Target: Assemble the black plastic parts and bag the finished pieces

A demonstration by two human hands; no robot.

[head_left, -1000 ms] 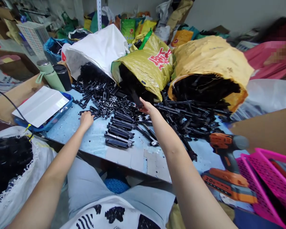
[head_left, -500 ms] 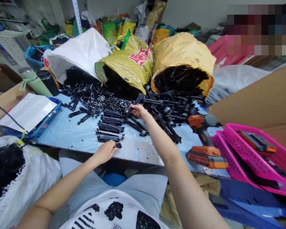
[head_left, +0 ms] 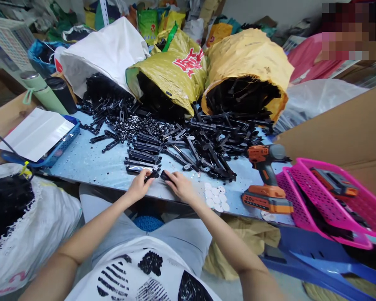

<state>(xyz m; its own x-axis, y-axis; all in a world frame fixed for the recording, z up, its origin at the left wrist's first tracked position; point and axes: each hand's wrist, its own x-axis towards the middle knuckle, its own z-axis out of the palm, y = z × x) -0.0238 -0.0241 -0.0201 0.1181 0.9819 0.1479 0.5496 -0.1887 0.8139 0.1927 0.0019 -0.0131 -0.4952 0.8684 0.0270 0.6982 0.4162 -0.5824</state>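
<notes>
Close to the table's front edge, my left hand (head_left: pixel 139 186) is closed on a small black plastic part (head_left: pixel 152 175). Facing it from the right, my right hand (head_left: pixel 181 186) grips a black plastic bar (head_left: pixel 165 175), partly covered by my fingers. The two parts' ends lie near each other with a narrow gap. Just beyond my left hand, several long black bars (head_left: pixel 143 156) lie side by side in a row. Small black parts and screws (head_left: pixel 134 125) are heaped behind them, and longer black bars (head_left: pixel 207 146) are piled to the right.
Three sacks spill black parts: a white sack (head_left: pixel 103 54), a yellow-green sack (head_left: pixel 172 75) and an orange-yellow sack (head_left: pixel 247 62). A cordless drill (head_left: pixel 268 179) stands right, beside pink baskets (head_left: pixel 332 200). White discs (head_left: pixel 217 197) lie near the edge. Another person sits at the far right.
My right hand has come back from the pile with the black bar, down to beside my left hand. My left hand has lifted its part slightly. White discs now show at the edge.
</notes>
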